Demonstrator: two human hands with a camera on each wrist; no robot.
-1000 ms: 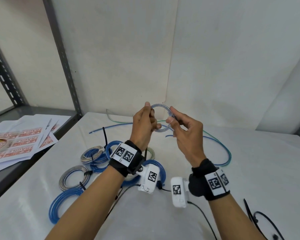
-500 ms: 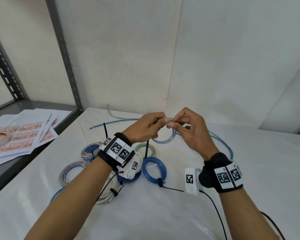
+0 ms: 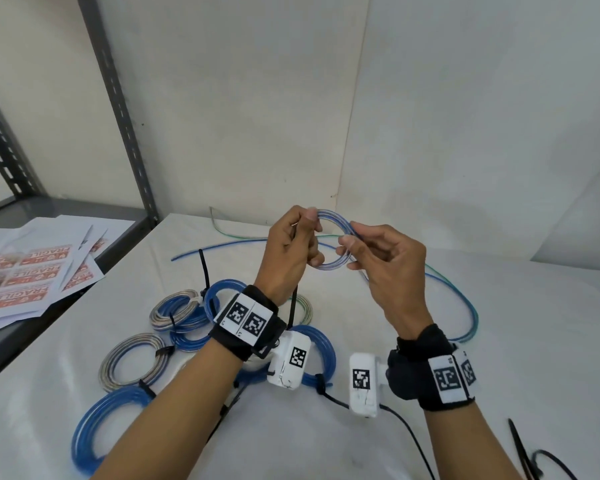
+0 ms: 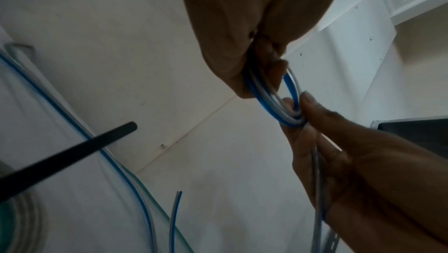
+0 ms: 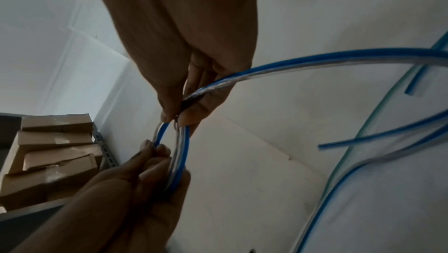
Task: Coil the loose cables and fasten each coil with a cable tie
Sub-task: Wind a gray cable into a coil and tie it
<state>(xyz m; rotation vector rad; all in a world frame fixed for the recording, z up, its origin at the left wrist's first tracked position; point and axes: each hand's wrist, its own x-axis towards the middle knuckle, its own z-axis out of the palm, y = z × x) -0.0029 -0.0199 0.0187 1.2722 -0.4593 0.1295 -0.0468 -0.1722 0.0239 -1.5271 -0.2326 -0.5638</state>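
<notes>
Fingers of the left hand [image 3: 289, 252] are curled round the coil [image 3: 329, 239], held above the table [image 3: 499, 341]; its opposite side is pinched by the right hand [image 3: 383, 261], from which the loose tail apparently trails rightward.

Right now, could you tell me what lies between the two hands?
Only the small blue-and-clear cable coil, gripped by left hand and right hand; head view shows it.
</notes>
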